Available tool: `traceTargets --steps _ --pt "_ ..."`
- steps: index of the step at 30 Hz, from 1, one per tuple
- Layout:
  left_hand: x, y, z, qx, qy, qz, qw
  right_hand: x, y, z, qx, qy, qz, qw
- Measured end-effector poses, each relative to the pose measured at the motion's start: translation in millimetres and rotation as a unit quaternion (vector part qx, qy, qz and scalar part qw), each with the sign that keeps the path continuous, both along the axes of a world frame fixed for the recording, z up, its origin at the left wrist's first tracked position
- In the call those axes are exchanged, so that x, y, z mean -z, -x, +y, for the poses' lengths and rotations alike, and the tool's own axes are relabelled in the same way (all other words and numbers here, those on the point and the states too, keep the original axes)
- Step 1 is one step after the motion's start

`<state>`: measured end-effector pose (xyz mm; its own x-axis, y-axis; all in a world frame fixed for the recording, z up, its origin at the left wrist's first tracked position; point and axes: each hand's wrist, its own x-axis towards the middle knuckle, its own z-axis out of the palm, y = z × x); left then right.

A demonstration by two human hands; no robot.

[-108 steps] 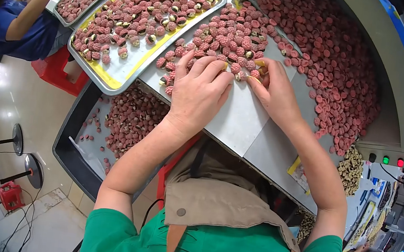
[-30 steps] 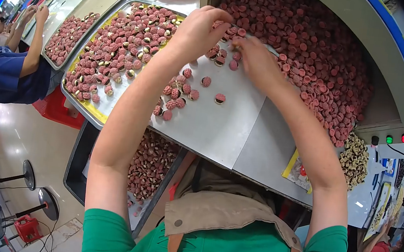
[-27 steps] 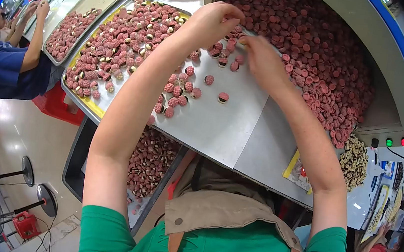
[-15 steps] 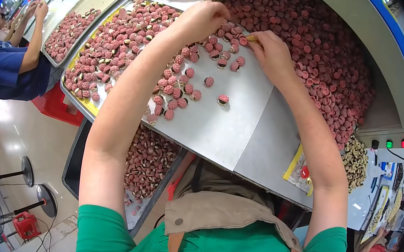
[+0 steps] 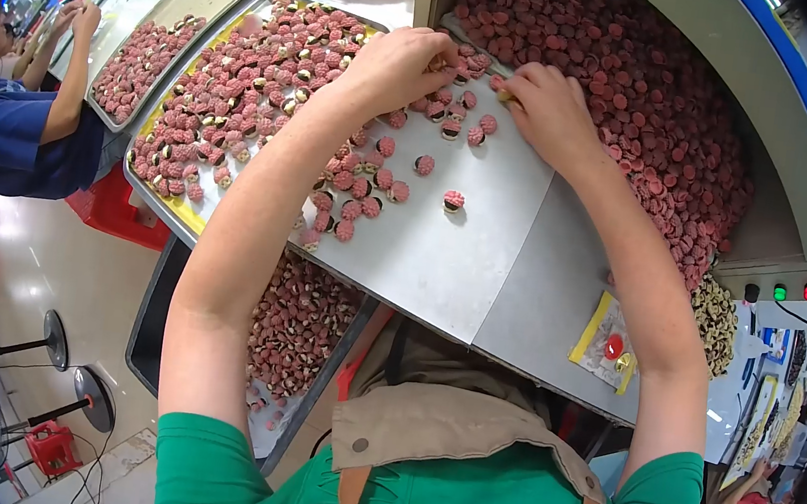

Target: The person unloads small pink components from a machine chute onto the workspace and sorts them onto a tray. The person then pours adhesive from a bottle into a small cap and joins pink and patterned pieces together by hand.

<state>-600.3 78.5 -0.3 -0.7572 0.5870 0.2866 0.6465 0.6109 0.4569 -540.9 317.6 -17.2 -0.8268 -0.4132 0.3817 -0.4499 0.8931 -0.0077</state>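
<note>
My left hand (image 5: 404,68) is over the far edge of the grey worktop (image 5: 443,262), fingers curled together beside the pink pieces; what they hold is hidden. My right hand (image 5: 548,114) is to its right, thumb and fingers pinched on a small pink piece (image 5: 501,89). Assembled pink pieces with dark and cream middles (image 5: 351,185) lie scattered on the worktop below my left hand, and one (image 5: 453,201) sits apart nearer the front. Behind my hands is a large heap of loose pink caps (image 5: 633,109) in a curved-walled bin.
A metal tray (image 5: 150,196) full of assembled pieces is at the left, with a smaller tray (image 5: 117,123) beyond. Below is a black tub (image 5: 150,322). A person in blue (image 5: 24,140) works at the left. A yellow-edged packet (image 5: 605,347) and a pale heap (image 5: 714,325) lie right.
Compared with half a second ago, my left hand has come slightly down and right, its fingers curling inward. My right hand has shifted slightly right. Earlier, the worktop held a denser cluster of pieces.
</note>
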Motion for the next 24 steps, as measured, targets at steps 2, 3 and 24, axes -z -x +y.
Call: traceTargets --steps 2,3,24 --pt "-2 -2 0 -0.007 -0.042 -0.029 0.999 -2 -2 0 -0.007 0.029 0.008 1.000" --pt "-3 3 3 -0.009 -0.083 -0.050 0.995 -4 -2 -1 -0.012 0.042 0.014 0.999" --pt "8 6 -15 -0.001 0.040 0.076 0.996 4 21 -39 -0.021 0.116 0.028 0.993"
